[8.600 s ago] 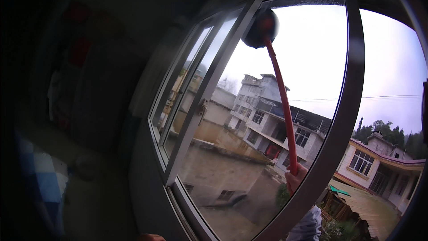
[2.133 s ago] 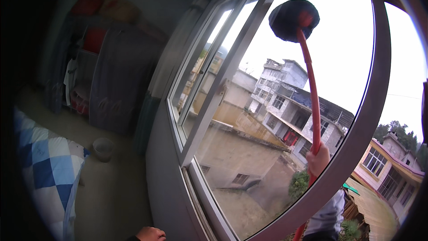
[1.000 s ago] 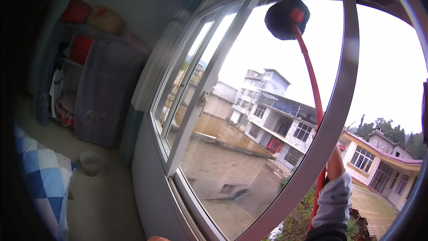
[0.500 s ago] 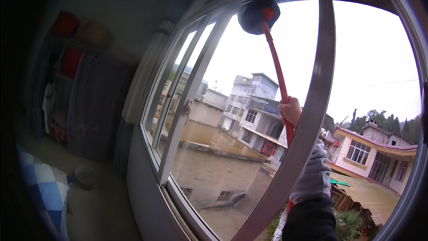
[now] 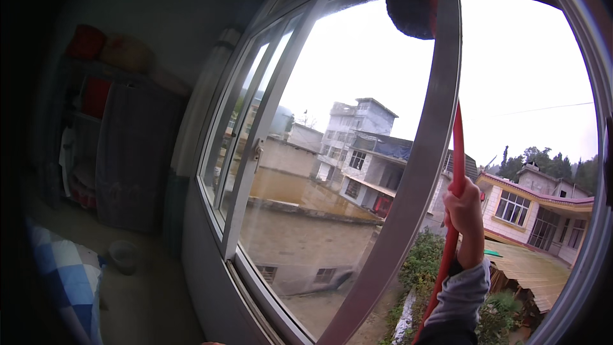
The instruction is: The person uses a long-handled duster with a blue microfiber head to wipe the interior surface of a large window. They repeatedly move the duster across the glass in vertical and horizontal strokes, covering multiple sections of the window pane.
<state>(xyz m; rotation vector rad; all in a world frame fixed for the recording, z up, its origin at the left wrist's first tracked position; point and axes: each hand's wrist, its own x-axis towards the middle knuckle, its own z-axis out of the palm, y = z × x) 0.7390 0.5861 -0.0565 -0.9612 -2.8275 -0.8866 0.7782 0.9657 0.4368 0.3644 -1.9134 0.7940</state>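
Observation:
My right hand [image 5: 464, 207] is outside the window opening, its fingers wrapped round the red pole [image 5: 458, 147] of a mop. The pole slants up past the upright frame of the sliding sash [image 5: 436, 121], which hides part of it. At its top, the dark, round, fluffy mop head [image 5: 412, 7] shows through the glass pane [image 5: 357, 57], high on its outer side. Whether the mop head touches the glass I cannot tell. My left hand is not seen; a tiny skin-toned sliver at the lower edge is too small to make out.
The metal window frame [image 5: 590, 57] curves round the right side. Inside, at left, are a curtained shelf unit [image 5: 131, 153], a bucket [image 5: 122, 257] on the floor and blue-and-white checked bedding [image 5: 67, 275]. Outside stand buildings [image 5: 357, 131], a corrugated roof [image 5: 530, 271] and shrubs [image 5: 424, 255].
The mop head has moved right along the top of the pane, now partly behind the sash frame. My right hand has moved right and down with the pole, out from behind that frame.

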